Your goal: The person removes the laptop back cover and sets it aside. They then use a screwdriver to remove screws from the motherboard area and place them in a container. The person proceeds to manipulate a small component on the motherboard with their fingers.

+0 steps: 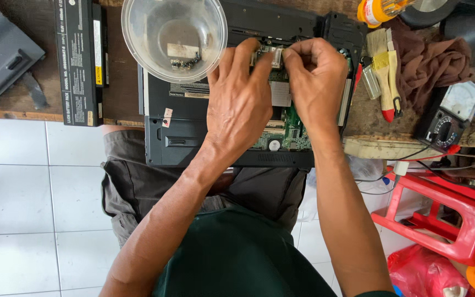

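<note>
head view: opened laptop upside down at near desk edge.
left hand: fingers pinch small silver part at far side of green board.
right hand: closed, pinching same part.
handling: likely light, stiff, fragile; hold by edges.
nearby: clear bowl with screws, battery left, brushes right.

Single head-worn view, looking steeply down from above the person's own lap, close over the workbench edge. Far side of the bench sits at top of frame, tiled floor near-left, red stool near-right.
</note>
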